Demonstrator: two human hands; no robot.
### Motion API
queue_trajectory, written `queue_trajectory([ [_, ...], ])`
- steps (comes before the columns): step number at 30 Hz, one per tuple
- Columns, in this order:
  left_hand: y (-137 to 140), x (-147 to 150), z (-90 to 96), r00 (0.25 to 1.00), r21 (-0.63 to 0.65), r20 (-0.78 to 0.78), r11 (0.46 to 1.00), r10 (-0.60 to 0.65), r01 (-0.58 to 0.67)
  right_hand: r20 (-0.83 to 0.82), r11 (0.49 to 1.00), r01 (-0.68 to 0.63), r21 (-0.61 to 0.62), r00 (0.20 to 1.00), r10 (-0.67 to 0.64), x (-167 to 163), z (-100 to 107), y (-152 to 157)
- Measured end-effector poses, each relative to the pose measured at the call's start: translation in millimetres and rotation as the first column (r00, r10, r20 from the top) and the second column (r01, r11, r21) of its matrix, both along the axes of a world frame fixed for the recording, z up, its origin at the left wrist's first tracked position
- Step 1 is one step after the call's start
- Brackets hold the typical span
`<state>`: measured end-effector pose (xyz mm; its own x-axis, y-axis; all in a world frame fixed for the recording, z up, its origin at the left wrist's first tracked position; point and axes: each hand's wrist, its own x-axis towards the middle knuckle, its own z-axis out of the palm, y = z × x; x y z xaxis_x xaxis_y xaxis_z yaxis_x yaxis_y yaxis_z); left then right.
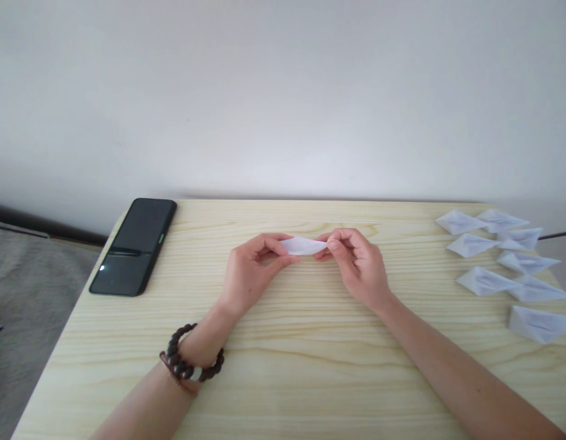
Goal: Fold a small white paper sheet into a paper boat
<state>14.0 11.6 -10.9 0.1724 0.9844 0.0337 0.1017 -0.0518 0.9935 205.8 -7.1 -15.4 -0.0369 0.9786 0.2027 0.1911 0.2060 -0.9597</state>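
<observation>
A small piece of folded white paper (pixel 304 246), pointed at its right end, is held level between both hands above the table. My left hand (pixel 254 267) pinches its left end with thumb and fingers, which cover that end. My right hand (pixel 359 264) grips the pointed right tip between thumb and index finger, the other fingers curled. A dark bead bracelet (pixel 191 360) and a thin reddish cord circle the left wrist.
Several folded white paper boats (pixel 487 281) lie in a cluster along the right side of the wooden table (pixel 283 360). A black phone (pixel 131 247) lies face up at the left edge. A pale wall (pixel 283 98) rises behind the table's far edge.
</observation>
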Motion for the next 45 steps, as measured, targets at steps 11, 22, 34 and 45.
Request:
queue_trajectory([
  [11, -3.7, 2.9, 4.6, 0.991, -0.007, -0.020, 0.991, 0.133, -0.133, -0.001, 0.995, -0.102, 0.009, 0.995, 0.102, -0.2, -2.9, -1.3],
  [22, -5.2, 2.5, 5.2, 0.996, -0.156, -0.091, 0.988, 0.008, -0.022, 0.217, 1.000, -0.013, 0.018, 0.976, 0.009, 0.9, 0.2, 3.9],
  [34, 9.6, -12.1, 13.1, 0.980, -0.391, 0.073, 0.899, -0.184, 0.198, 0.241, 0.998, -0.032, 0.063, 0.970, 0.016, 2.2, 0.9, 3.7],
  [45, 8.3, -16.8, 1.8, 0.689, 0.578, -0.691, 0.740, 0.220, 0.343, 0.553, 0.954, -0.114, 0.276, 0.831, -0.060, -1.2, -5.9, 9.5],
])
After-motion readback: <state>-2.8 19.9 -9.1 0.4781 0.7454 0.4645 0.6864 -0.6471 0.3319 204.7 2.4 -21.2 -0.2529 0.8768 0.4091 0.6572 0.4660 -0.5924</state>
